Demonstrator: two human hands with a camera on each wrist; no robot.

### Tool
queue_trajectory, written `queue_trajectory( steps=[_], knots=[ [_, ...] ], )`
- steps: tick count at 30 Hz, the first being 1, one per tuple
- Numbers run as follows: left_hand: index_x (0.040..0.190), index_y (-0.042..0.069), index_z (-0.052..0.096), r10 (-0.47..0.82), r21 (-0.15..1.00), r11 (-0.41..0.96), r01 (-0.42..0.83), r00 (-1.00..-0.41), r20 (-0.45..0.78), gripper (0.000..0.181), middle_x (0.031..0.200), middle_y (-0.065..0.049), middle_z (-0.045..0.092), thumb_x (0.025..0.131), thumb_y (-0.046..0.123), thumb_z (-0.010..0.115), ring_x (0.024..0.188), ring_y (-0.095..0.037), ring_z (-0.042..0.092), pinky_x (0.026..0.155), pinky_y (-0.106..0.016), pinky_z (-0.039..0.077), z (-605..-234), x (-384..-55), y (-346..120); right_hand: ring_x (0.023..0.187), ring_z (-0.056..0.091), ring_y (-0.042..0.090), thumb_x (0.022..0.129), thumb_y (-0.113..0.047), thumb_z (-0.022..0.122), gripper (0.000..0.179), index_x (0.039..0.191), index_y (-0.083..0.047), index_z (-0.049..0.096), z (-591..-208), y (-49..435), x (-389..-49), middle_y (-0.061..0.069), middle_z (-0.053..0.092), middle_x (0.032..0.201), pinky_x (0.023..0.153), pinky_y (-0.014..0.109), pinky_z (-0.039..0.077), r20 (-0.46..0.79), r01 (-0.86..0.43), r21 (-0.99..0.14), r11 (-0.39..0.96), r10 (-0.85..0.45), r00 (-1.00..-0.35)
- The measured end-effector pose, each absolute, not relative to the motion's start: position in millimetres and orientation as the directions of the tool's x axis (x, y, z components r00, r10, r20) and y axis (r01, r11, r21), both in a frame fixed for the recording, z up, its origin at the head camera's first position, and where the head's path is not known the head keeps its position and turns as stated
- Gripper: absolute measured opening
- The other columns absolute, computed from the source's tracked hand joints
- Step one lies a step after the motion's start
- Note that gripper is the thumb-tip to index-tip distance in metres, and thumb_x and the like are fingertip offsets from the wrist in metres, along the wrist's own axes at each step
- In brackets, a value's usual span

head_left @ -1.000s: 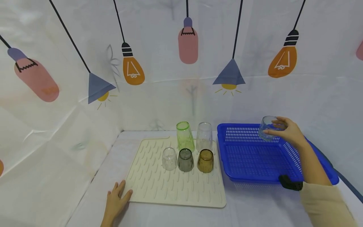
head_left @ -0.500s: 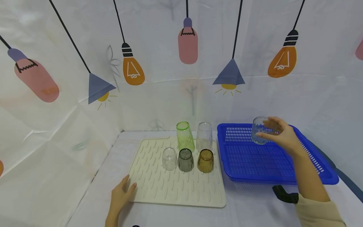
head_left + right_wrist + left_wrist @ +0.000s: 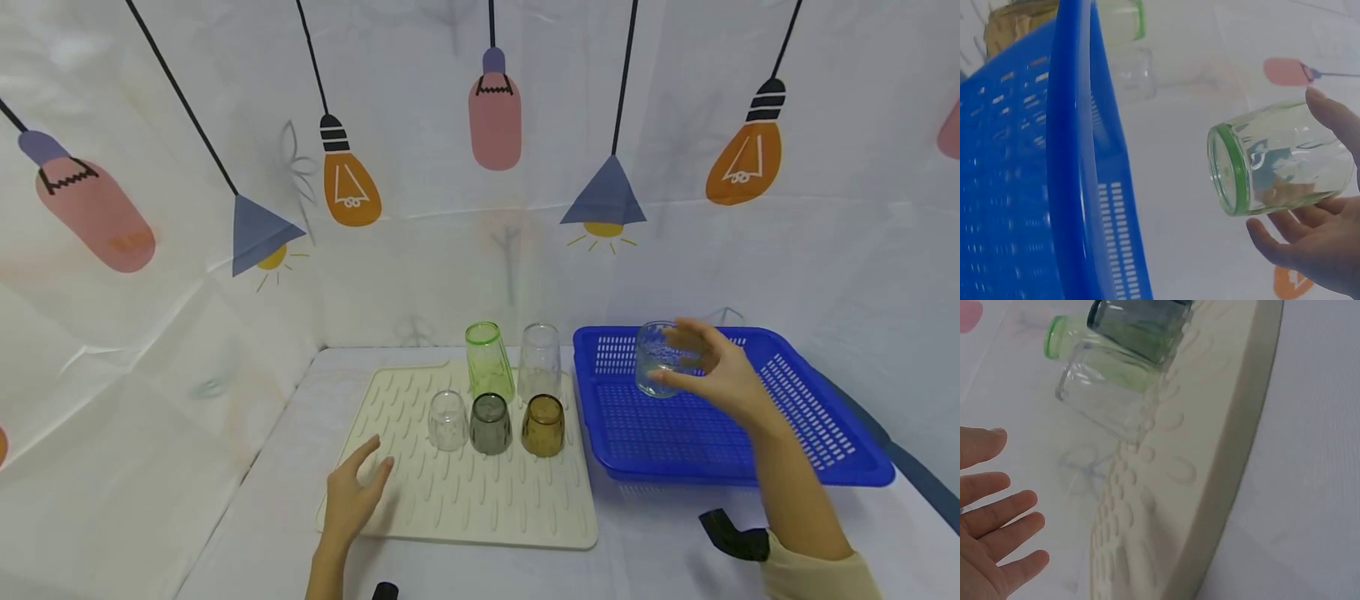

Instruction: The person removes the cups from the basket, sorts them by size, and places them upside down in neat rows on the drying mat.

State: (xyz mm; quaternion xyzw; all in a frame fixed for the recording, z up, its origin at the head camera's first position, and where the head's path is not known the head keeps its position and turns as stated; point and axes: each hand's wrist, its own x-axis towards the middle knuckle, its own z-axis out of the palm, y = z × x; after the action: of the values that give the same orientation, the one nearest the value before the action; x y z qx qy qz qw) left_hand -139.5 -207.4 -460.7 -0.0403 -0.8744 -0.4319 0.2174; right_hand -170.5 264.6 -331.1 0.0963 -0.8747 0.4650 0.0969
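My right hand (image 3: 716, 375) grips a short clear glass (image 3: 663, 360) above the blue plastic basket (image 3: 611, 454). In the right wrist view the glass (image 3: 1285, 159) lies sideways between thumb and fingers, its base tinged green. My left hand (image 3: 354, 493) hovers over the front left part of the cream ridged drying mat (image 3: 465, 508), fingers spread and holding nothing. On that mat a short clear glass (image 3: 447, 421), a grey glass (image 3: 491, 423) and an amber glass (image 3: 543, 427) stand in a front row. Behind them are a tall green glass (image 3: 489, 360) and a tall clear glass (image 3: 540, 362).
The basket sits right of the mat on a white-covered table (image 3: 637, 550). A white sheet printed with hanging lamps (image 3: 450, 250) rises behind and at the left. Black straps hang near both wrists, such as the right strap (image 3: 735, 537).
My right hand has carried the glass leftward and slightly lower over the basket. My left hand has moved right from the mat's left edge to above the mat.
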Motion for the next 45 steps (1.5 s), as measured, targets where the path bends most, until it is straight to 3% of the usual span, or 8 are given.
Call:
queue_trajectory(
  steps=[8,17,19,26,33,39,45],
  knots=[
    [0.117,-0.009,0.06,-0.066,0.729,0.535,0.427,-0.839,0.539,0.039,0.115,-0.021,0.064,0.081,0.002,0.07,0.107,-0.037,0.061,0.084,-0.052,0.051,-441,-149,-176,0.123,0.044,0.04,0.081,-0.016,0.075,0.082,0.145,-0.002,0.027,-333,239,-165,0.022,0.046,0.138,0.095,0.06,0.036,0.274,-0.309,-0.816,0.489,-0.144,-0.951],
    [0.117,-0.007,0.061,-0.014,0.751,0.415,0.513,-0.822,0.569,0.04,0.113,-0.022,0.065,0.079,-0.001,0.072,0.1,-0.036,0.064,0.08,-0.053,0.052,-425,-156,-144,0.12,0.048,0.043,0.079,-0.01,0.076,0.081,0.144,-0.001,0.029,-340,211,-164,0.024,0.046,0.137,0.096,0.058,0.041,0.285,-0.344,-0.854,0.391,-0.203,-0.937],
    [0.117,-0.005,0.061,-0.003,0.77,0.373,0.517,-0.829,0.559,0.04,0.113,-0.02,0.065,0.079,0.0,0.072,0.1,-0.036,0.064,0.081,-0.053,0.052,-423,-157,-138,0.119,0.049,0.041,0.078,-0.01,0.076,0.08,0.144,-0.001,0.031,-342,206,-165,0.022,0.047,0.136,0.096,0.055,0.042,0.294,-0.356,-0.851,0.385,-0.211,-0.932],
    [0.118,-0.004,0.061,0.066,0.786,0.297,0.543,-0.832,0.55,0.037,0.114,-0.016,0.065,0.082,0.003,0.07,0.1,-0.037,0.063,0.082,-0.051,0.052,-414,-160,-116,0.118,0.053,0.029,0.077,-0.006,0.077,0.079,0.142,-0.001,0.033,-352,189,-168,0.021,0.05,0.134,0.092,0.021,0.046,0.332,-0.397,-0.853,0.338,-0.235,-0.913],
    [0.122,-0.004,0.057,0.128,0.795,0.216,0.566,-0.824,0.552,0.043,0.112,-0.018,0.064,0.082,0.001,0.069,0.099,-0.038,0.061,0.082,-0.052,0.052,-408,-163,-96,0.119,0.051,0.034,0.076,-0.005,0.077,0.077,0.14,0.0,0.035,-359,172,-169,0.023,0.051,0.133,0.094,0.032,0.048,0.354,-0.426,-0.857,0.289,-0.269,-0.896],
    [0.126,-0.003,0.055,0.198,0.809,0.177,0.561,-0.825,0.529,0.045,0.114,-0.019,0.063,0.085,0.006,0.069,0.101,-0.04,0.061,0.084,-0.052,0.051,-403,-165,-83,0.117,0.052,0.039,0.075,-0.007,0.079,0.078,0.139,0.002,0.036,-366,159,-169,0.025,0.051,0.131,0.095,0.052,0.045,0.355,-0.428,-0.865,0.262,-0.284,-0.891],
    [0.13,-0.004,0.05,0.27,0.841,0.14,0.522,-0.837,0.475,0.048,0.117,-0.02,0.061,0.087,0.008,0.067,0.105,-0.036,0.06,0.087,-0.051,0.05,-392,-164,-72,0.118,0.052,0.037,0.073,-0.008,0.08,0.079,0.138,0.003,0.037,-373,149,-168,0.023,0.053,0.13,0.096,0.05,0.045,0.344,-0.415,-0.875,0.247,-0.284,-0.895]
  ],
)
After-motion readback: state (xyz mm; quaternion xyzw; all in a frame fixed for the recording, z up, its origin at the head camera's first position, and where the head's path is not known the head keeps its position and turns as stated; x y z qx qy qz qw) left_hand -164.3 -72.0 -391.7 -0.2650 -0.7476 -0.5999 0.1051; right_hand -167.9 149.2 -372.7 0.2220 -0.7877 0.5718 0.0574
